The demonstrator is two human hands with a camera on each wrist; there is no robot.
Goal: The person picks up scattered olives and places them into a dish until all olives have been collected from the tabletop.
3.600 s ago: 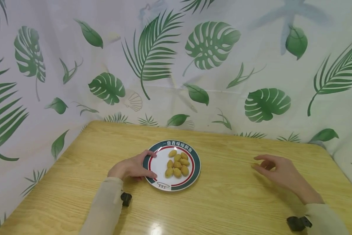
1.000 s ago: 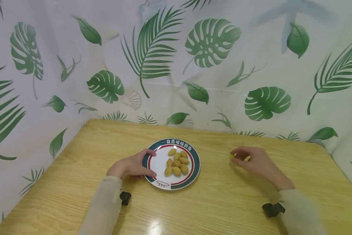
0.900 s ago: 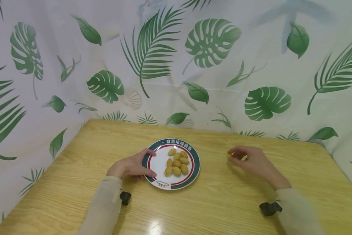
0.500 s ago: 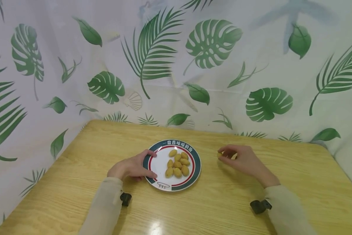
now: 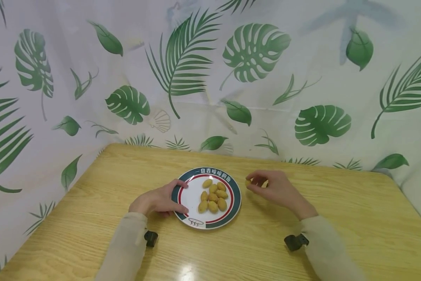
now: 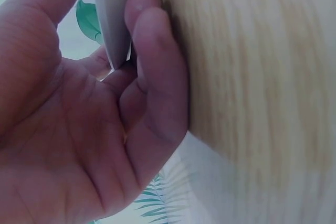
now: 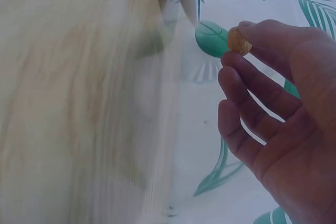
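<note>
My left hand [image 5: 161, 198] grips the left rim of a round white plate [image 5: 190, 195] with a dark green band and a red ring. In the left wrist view, fingers [image 6: 160, 72] curl beneath the plate's edge [image 6: 113, 14]. Several small yellow oval fruits [image 5: 213, 197] lie clustered on the plate's right half. Just beyond the right rim, my right hand [image 5: 275, 189] pinches one more small yellow oval fruit [image 7: 239, 41] between thumb and index finger. The other fingers of that hand are loosely bent in the right wrist view.
The plate rests on a light wooden table [image 5: 91, 218]. A white cloth [image 5: 259, 125] printed with green leaves hangs behind the table and along its left side. Each wrist wears a small black camera [image 5: 296, 242].
My right hand has moved left across the table, carrying the pinched yellow fruit from far right to beside the plate. The left hand and the plate stay in place.
</note>
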